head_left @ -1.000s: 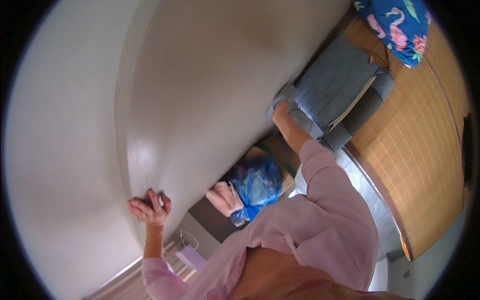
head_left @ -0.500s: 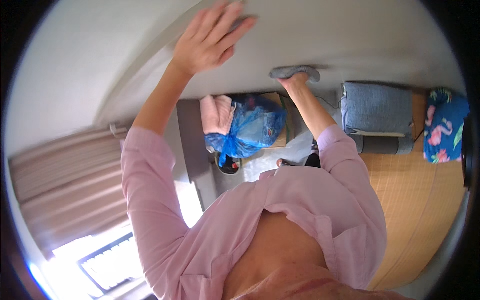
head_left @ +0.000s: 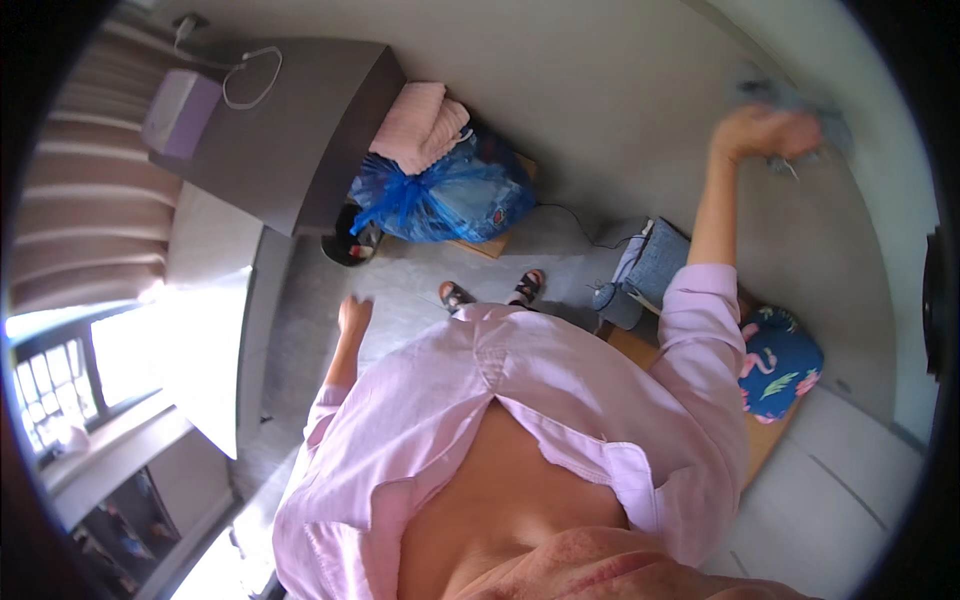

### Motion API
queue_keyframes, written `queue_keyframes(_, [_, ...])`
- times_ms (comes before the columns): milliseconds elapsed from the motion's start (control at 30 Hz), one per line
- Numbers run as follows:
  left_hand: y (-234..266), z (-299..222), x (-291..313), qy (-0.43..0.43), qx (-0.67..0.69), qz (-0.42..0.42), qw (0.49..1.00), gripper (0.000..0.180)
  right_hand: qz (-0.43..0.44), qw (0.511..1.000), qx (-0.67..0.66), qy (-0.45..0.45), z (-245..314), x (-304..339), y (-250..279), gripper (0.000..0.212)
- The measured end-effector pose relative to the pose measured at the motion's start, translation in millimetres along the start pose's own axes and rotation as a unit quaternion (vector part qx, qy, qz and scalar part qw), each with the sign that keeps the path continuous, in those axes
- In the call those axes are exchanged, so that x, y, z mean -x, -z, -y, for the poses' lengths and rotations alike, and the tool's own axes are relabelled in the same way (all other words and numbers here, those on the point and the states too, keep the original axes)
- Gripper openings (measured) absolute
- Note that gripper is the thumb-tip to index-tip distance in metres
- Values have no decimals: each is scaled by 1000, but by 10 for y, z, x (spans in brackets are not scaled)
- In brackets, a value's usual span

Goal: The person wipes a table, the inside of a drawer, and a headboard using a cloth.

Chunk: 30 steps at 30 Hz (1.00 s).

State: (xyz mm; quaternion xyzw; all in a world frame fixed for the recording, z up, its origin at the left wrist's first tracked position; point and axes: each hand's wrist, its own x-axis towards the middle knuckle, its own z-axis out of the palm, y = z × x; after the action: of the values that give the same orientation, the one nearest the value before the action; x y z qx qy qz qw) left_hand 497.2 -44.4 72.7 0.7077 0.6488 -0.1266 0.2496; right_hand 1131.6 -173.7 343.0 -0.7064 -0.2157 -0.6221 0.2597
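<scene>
Up at the right, my right hand (head_left: 765, 133) presses a grey-blue cloth (head_left: 825, 125) against the grey wall (head_left: 620, 110), close to a pale upright edge. Motion smears the cloth and my fingers; the cloth's loose ends stick out past the hand on both sides. Down at my left side hangs my left hand (head_left: 354, 316), above the grey floor and touching nothing that I can see. It is small and seen from above, so how its fingers lie is hidden.
A blue plastic bag (head_left: 450, 195) under a folded pink towel (head_left: 420, 125) stands by the wall. Left are a black bin (head_left: 345, 245), a dark cabinet (head_left: 290, 120) and a purple-white box (head_left: 180, 112). Right are a blue-grey fabric item (head_left: 662, 258) and a flamingo-print cushion (head_left: 780, 365).
My view has turned and shifted. My left hand has come down from the wall to my side. My right hand has moved with the cloth higher and to the right along the wall.
</scene>
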Motion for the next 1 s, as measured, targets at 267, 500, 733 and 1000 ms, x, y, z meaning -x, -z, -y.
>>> queue_keyframes(267, [-1627,1782,1422,-72,20,182,980,15,693,573,-319,300,-228,2118,-332,52])
queue_keyframes(500, [-1836,651,2085,270,524,123,798,17,516,524,-219,642,754,2846,-740,32])
queue_keyframes(733, [-1522,-522,2110,312,658,100,678,32,359,590,-256,677,2876,2050,-1041,28])
queue_keyframes(1000, [-1941,-589,2485,380,736,4,561,20,195,728,-350,556,2753,462,-696,19])
